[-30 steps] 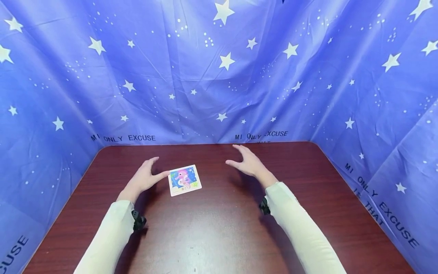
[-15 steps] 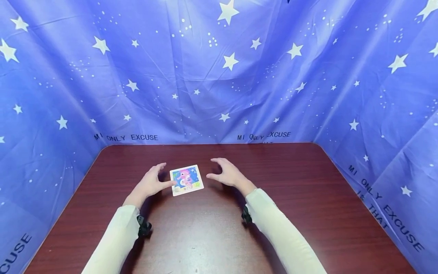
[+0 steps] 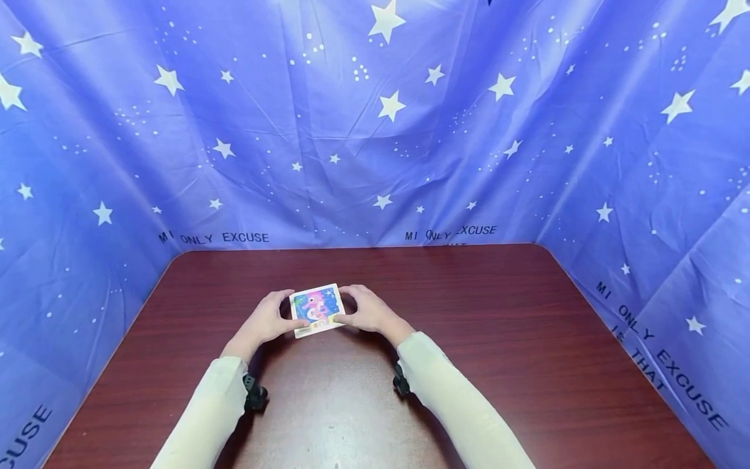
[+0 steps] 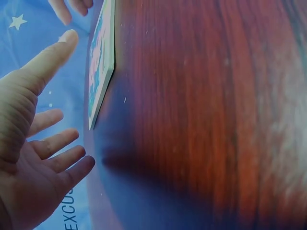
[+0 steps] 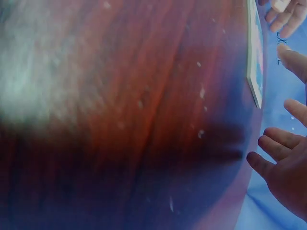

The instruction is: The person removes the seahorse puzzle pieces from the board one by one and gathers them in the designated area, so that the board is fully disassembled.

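A thin square picture board (image 3: 316, 306) with a white border and a pink seahorse on blue lies flat on the dark red-brown table (image 3: 480, 339). At its left side is my left hand (image 3: 266, 320), thumb over the near left corner in the head view. My right hand (image 3: 370, 311) flanks the right side in the same way. In the left wrist view the thumb and fingers (image 4: 60, 143) are spread, with a gap to the board's edge (image 4: 103, 91). The right wrist view likewise has the fingers (image 5: 276, 143) apart from the board.
Blue cloth (image 3: 351, 130) printed with white stars and lettering hangs behind the table and along both sides. A small black camera (image 3: 255, 393) sits at the left wrist, another (image 3: 401, 380) at the right.
My right hand has moved left, from well clear of the board to its right side. My left hand has shifted slightly right and nearer to me. The board stays about where it was.
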A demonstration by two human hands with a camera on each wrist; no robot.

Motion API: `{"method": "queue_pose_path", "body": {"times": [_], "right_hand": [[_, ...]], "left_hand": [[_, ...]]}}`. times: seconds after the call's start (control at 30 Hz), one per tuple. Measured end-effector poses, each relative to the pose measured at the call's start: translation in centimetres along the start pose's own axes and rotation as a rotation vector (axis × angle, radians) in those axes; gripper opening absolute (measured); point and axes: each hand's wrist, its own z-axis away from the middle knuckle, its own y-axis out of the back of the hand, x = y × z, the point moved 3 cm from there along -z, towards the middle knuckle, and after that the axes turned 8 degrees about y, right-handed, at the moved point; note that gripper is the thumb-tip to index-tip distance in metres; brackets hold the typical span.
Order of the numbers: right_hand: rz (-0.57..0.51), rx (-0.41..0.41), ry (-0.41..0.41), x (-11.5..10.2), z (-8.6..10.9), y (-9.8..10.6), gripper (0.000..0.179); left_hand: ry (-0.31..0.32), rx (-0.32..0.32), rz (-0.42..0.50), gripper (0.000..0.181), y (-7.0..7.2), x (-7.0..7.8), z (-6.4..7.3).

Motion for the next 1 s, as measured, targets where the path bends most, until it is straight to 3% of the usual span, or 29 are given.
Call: {"method": "queue_pose_path", "body": {"times": [0.37,1.0], "right_hand": [[0.025,-0.06,-0.038,-0.9,-0.8,-1.3,0.072],[0.149,-0.169,-0.035,-1.0,-1.6,-2.7,0.074]], "left_hand": [[0.03,-0.025,-0.024,0.089,-0.5,0.1,0.1],[-0.033,-0.062,-0.134,0.083,-1.0,0.1,-0.1]]}}
